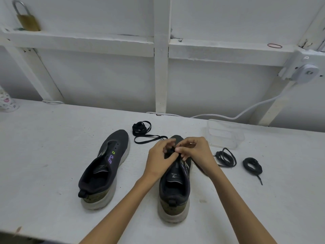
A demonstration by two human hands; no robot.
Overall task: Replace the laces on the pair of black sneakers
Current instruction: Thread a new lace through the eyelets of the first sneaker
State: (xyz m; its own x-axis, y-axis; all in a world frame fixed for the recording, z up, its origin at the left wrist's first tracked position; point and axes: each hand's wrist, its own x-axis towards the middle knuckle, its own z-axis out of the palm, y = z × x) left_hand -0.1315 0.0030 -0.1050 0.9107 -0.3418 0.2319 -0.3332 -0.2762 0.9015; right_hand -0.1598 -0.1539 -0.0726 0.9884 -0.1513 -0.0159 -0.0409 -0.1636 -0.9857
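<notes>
Head view: the left hand [161, 158] and right hand [196, 151] meet over the front of the right-side sneaker [175, 187], fingers curled nearly closed, pinching a black lace end [170, 151] between them at the eyelets. Two black sneakers stand on the white table [52, 155], heels toward the person; the left-side sneaker [103, 169] is unlaced and untouched. Three loose black laces lie on the table: a flat lace [143, 132] beyond the shoes, a round lace [226, 156] just right of the hands, and a coiled lace [252, 166] farther right. One clear plastic container [225, 133] sits behind the right hand.
</notes>
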